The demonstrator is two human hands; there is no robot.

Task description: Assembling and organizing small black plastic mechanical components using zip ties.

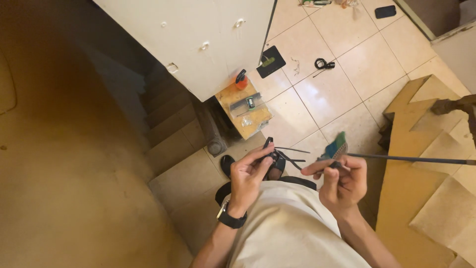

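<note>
Cable ties (286, 155): several; two hands (250, 173).

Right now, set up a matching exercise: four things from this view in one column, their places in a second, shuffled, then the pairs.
Things:
1. left hand
2. right hand
3. orange bottle
4. black coiled cable

Places:
A. lying on bare floor tiles, far from both hands
B. standing on the small wooden board by the cabinet
C. pinching a bundle of black strips
D. gripping the end of a long thin rod that runs off to the right

Pairs: 1-C, 2-D, 3-B, 4-A
</note>
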